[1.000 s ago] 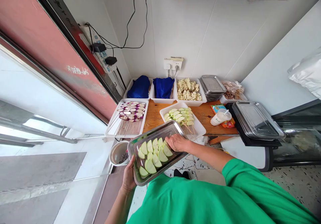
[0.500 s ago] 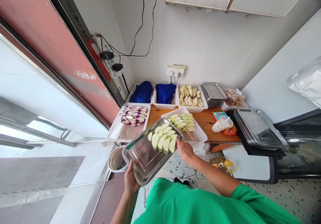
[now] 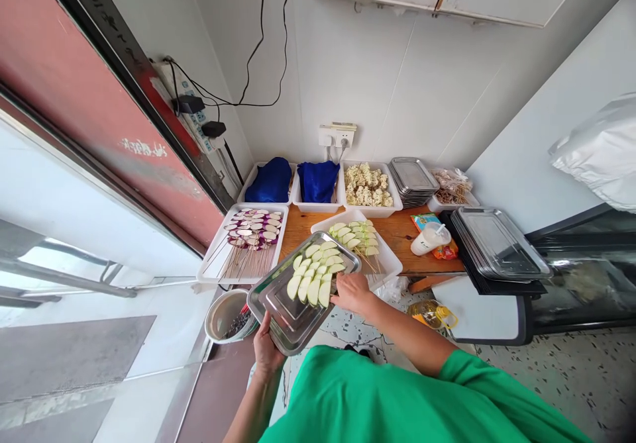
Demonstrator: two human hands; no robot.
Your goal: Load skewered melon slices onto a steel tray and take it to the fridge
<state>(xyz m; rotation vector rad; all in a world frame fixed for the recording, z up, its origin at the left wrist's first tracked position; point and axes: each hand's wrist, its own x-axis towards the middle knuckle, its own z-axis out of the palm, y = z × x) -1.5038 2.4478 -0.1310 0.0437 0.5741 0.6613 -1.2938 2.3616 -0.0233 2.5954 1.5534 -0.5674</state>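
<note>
My left hand (image 3: 269, 350) is closed on the near left corner of a metal tray (image 3: 275, 300), thumb over the rim. Skewers of pale green vegetable slices (image 3: 315, 274) with green skin lie in rows on the tray's right half. At the tray's right edge, my right hand (image 3: 352, 291) is closed round the stick ends of these skewers; the sticks are mostly hidden by the fingers. Just beyond, a white plastic tray (image 3: 392, 261) holds more skewers of green slices (image 3: 355, 236). The metal tray tilts slightly and covers part of the white one.
On the wooden table (image 3: 308, 219) stand a tray of purple-skinned slice skewers (image 3: 254, 228), two blue-covered trays (image 3: 268, 181), cauliflower skewers (image 3: 368, 185), stacked metal trays (image 3: 497, 241) and a white cup (image 3: 430, 238). A bucket (image 3: 218, 317) and an oil bottle (image 3: 431, 314) stand below.
The green slice skewers have shifted slightly left and down in view with my right hand. The metal tray is turned a little, and more of the bucket shows. The camera view has shifted too.
</note>
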